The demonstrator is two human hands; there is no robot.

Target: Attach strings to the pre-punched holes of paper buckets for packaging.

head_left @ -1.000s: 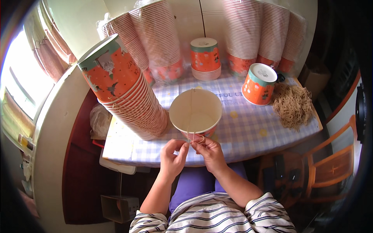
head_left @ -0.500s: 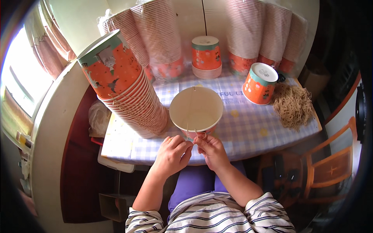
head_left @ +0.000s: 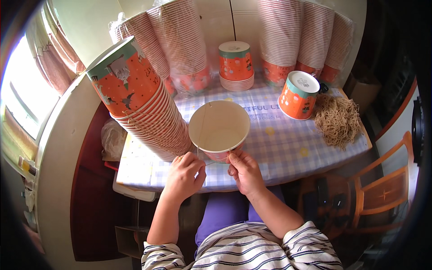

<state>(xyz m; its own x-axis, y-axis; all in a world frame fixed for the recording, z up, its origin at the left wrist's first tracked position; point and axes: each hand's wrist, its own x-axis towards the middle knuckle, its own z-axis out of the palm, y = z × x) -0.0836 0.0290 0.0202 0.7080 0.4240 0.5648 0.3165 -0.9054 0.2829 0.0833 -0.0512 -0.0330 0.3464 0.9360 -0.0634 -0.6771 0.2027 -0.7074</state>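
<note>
An open paper bucket (head_left: 219, 120) stands upright at the middle of the table, with a thin tan cord (head_left: 198, 149) running from its far rim across the mouth and down over the near side. My left hand (head_left: 183, 174), just left of the bucket's near side, has its fingers closed on the cord. Against the near rim, my right hand (head_left: 246, 172) pinches the cord's other part. A short length stretches between the two hands. Close on the left leans a tall stack of upside-down orange buckets (head_left: 148, 119), with cords lying across their rims.
Bagged bucket stacks (head_left: 180, 49) and more stacks (head_left: 279, 40) line the back wall. A short inverted stack (head_left: 236, 65) and a single inverted bucket (head_left: 299, 95) stand on the checked cloth (head_left: 270, 157). A tan cord pile (head_left: 338, 121) lies at right, a wooden chair (head_left: 382, 193) beyond.
My hands have drawn apart, the left one moving left with the cord and pulling it tauter. The bucket appears slightly further left, along with the whole view.
</note>
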